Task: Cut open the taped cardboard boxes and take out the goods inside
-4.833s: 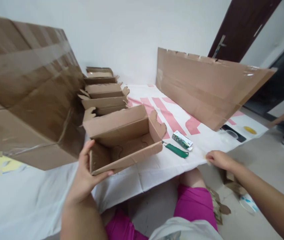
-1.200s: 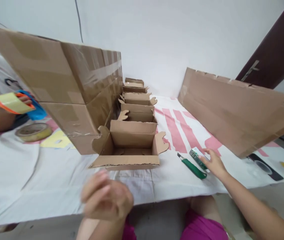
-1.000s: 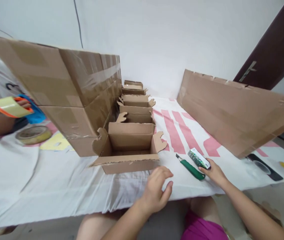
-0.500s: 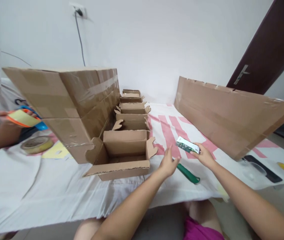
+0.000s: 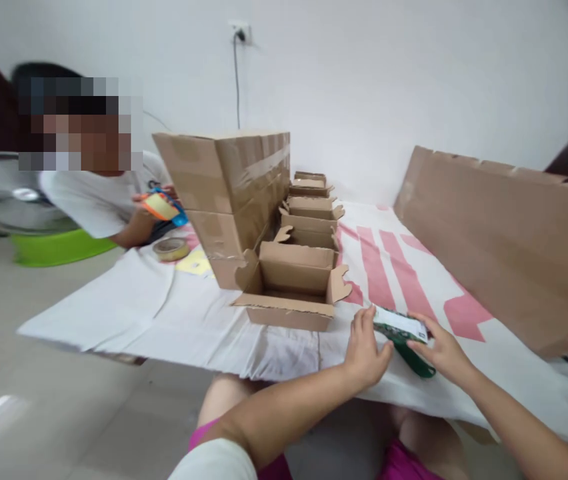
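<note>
A small white-and-green box [image 5: 400, 325] is held level between my two hands, just above the near part of the table. Gripping its right end are the thumb and fingers of my right hand [image 5: 441, 347]. The fingers and thumb of my left hand [image 5: 367, 348] close round its left end. Under the small box lies a long green tool [image 5: 417, 363], partly covered; its kind is unclear. An open cardboard box [image 5: 291, 317] with flaps spread stands left of my hands.
More open cardboard boxes [image 5: 309, 223] line up behind it, beside a stack of taped cartons [image 5: 254, 180]. A cardboard panel [image 5: 504, 233] stands at right. A tape roll [image 5: 171, 249] sits at left, near a person [image 5: 99, 200] holding an orange-and-blue object [image 5: 161, 205].
My view has swung left, bringing more of the other person into sight. My left hand has come to the small box's left end; the box is now over the green tool.
</note>
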{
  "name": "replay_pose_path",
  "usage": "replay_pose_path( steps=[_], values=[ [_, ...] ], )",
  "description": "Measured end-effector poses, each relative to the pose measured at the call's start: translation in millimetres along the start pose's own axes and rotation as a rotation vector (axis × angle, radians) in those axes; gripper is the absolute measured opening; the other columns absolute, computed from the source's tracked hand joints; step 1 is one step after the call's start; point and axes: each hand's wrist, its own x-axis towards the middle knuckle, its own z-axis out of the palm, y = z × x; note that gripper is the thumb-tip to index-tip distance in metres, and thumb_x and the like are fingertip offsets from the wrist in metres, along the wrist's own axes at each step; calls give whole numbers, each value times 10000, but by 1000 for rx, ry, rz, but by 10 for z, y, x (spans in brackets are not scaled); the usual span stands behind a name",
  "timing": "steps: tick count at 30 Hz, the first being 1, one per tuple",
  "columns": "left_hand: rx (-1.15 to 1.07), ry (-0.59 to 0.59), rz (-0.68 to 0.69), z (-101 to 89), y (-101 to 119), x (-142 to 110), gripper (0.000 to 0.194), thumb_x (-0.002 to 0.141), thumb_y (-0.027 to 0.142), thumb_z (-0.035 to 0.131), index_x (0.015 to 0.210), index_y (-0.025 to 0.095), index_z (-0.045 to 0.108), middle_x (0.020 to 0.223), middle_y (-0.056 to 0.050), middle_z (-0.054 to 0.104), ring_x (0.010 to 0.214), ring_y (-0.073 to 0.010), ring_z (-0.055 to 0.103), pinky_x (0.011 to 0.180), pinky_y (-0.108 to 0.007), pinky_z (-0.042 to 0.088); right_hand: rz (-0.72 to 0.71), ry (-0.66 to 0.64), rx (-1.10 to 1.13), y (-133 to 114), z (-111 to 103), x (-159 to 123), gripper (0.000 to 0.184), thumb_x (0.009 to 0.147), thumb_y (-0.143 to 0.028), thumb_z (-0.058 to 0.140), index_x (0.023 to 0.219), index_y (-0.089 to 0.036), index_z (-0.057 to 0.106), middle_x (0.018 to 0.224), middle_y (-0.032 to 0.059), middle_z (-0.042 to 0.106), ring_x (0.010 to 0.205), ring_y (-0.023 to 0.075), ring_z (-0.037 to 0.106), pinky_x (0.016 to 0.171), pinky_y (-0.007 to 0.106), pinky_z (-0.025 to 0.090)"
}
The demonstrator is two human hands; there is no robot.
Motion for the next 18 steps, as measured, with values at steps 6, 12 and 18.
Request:
replay_pose_path(
  steps=[6, 12, 18],
  values=[
    [72, -58, -103, -409, -237, -603, 627, 758, 194, 586, 1345, 208, 364, 1361, -162, 382, 1222, -302, 459, 1037, -490, 421, 52, -128, 85, 72, 503, -457, 555, 663, -442, 703, 1169, -242, 595, 1178, 86, 659, 1039, 293, 623, 879, 416, 499],
    [166, 71, -53, -848, -389, -822, 542, 772, 200, 573, 1298, 200, 445, 1262, -162, 498, 1140, -323, 530, 967, -511, 446, -20, -166, 86, 4, 1129, -477, 561, 741, -431, 646, 1250, -226, 526, 1252, 94, 608, 1104, 270, 592, 922, 401, 487],
    [134, 564, -30, -1513, -607, -875, 233, 802, 247, 605, 1032, 264, 570, 883, -56, 598, 792, -254, 580, 734, -420, 474, -85, -139, -121, 28, 1331, -504, 592, 796, -483, 588, 1319, -230, 472, 1164, 95, 622, 928, 250, 619, 806, 390, 510]
  ],
)
